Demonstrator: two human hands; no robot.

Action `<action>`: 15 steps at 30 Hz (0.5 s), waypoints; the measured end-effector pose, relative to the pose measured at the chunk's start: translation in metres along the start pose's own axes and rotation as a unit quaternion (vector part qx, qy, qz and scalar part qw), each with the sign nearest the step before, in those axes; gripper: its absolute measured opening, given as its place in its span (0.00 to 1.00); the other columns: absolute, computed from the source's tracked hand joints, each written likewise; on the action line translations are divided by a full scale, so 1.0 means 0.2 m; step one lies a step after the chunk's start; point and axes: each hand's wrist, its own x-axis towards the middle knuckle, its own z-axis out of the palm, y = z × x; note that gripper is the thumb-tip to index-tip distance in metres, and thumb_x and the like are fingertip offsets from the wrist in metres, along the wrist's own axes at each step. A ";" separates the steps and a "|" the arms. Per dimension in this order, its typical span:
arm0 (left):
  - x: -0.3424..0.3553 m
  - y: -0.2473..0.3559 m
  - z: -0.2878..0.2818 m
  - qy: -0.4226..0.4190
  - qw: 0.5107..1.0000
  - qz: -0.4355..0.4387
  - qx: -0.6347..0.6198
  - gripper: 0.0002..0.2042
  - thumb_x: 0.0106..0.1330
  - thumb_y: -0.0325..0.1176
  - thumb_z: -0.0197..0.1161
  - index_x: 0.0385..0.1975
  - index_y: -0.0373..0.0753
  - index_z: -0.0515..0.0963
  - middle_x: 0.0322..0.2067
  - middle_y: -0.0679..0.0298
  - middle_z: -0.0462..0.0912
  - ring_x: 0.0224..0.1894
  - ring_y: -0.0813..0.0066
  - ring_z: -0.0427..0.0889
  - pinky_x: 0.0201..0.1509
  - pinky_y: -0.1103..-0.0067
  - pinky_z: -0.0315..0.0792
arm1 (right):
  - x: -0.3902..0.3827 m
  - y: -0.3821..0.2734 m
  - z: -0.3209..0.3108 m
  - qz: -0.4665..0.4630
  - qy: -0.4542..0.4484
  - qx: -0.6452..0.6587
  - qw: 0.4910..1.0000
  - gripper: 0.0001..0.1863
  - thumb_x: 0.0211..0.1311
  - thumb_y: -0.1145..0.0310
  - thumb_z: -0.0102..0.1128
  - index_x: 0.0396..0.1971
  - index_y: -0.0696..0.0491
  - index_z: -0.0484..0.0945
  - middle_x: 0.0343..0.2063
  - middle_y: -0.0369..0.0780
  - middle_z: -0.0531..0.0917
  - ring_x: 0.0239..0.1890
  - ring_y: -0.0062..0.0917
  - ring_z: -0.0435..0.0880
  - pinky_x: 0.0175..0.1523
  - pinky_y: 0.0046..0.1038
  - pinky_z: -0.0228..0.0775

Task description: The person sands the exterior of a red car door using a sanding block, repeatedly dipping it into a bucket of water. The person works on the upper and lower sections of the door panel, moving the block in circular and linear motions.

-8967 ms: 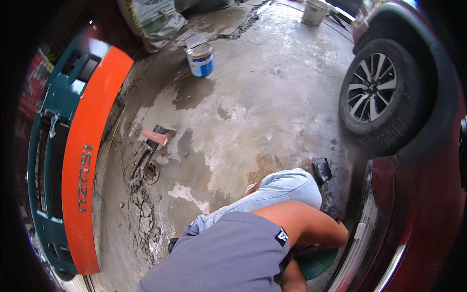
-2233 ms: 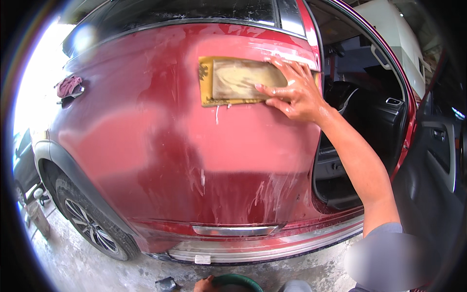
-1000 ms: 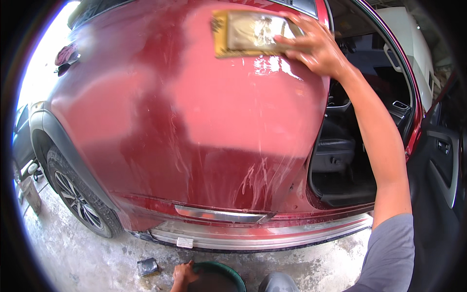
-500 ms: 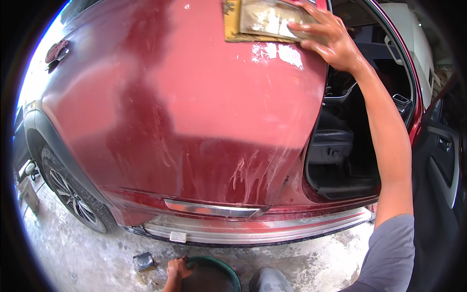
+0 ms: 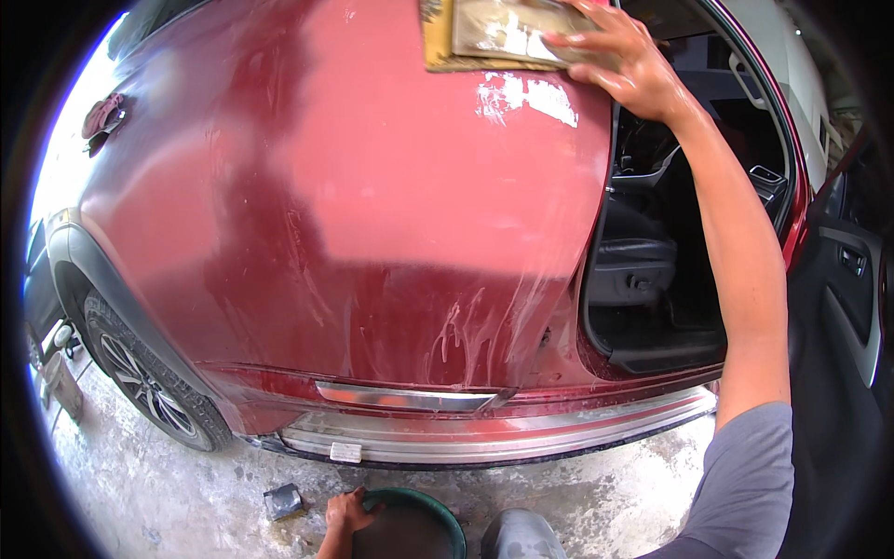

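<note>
My right hand grips a pale, wet sanding block backed by yellow sandpaper, held against the upper part of the red car's door. Broad dull pink patches and runs of wet residue show on the panel, with a bright wet smear just below the block. Down at the bottom, my left hand has its fingers closed on the rim of a green basin that holds murky liquid.
An open doorway shows a black seat; the swung-out door stands at right. The rear wheel is at left, a bucket beyond. A cloth hangs at the panel's far left. A dark pad lies on the concrete floor.
Nine seconds ago the view was on the floor. Since two seconds ago my right hand and block have risen on the panel toward the window; my left hand stays at the basin.
</note>
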 end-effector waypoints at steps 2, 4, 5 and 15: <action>-0.01 -0.02 0.03 0.015 1.000 -0.002 0.003 0.38 0.59 0.74 0.62 0.58 0.48 0.82 0.47 0.51 0.91 0.51 0.49 0.90 0.58 0.60 0.82 | 0.22 0.00 0.12 -0.001 0.026 0.004 1.000 0.23 0.58 0.55 0.76 0.55 0.36 0.90 0.75 0.51 0.70 0.75 0.48 0.68 0.78 0.51 0.55; 0.01 0.00 0.02 0.006 1.000 0.009 -0.012 0.36 0.60 0.72 0.64 0.57 0.49 0.82 0.47 0.52 0.91 0.51 0.49 0.90 0.58 0.60 0.82 | 0.47 -0.07 0.14 -0.014 0.054 0.002 0.998 0.22 0.59 0.54 0.75 0.55 0.36 0.90 0.75 0.52 0.70 0.75 0.49 0.69 0.78 0.50 0.55; 0.11 0.15 0.04 -0.003 0.998 0.060 -0.023 0.35 0.60 0.72 0.64 0.57 0.50 0.82 0.47 0.52 0.91 0.51 0.49 0.90 0.58 0.60 0.82 | 0.51 -0.02 0.04 -0.014 0.011 -0.024 1.000 0.22 0.59 0.53 0.74 0.55 0.36 0.90 0.75 0.52 0.70 0.75 0.48 0.69 0.78 0.49 0.55; -0.04 -0.07 0.09 0.022 0.993 -0.041 -0.112 0.30 0.59 0.66 0.69 0.57 0.55 0.83 0.50 0.55 0.90 0.54 0.49 0.87 0.60 0.59 0.81 | -0.05 0.02 -0.05 0.011 -0.036 -0.022 0.999 0.25 0.58 0.56 0.78 0.58 0.35 0.88 0.77 0.47 0.67 0.77 0.47 0.64 0.79 0.51 0.51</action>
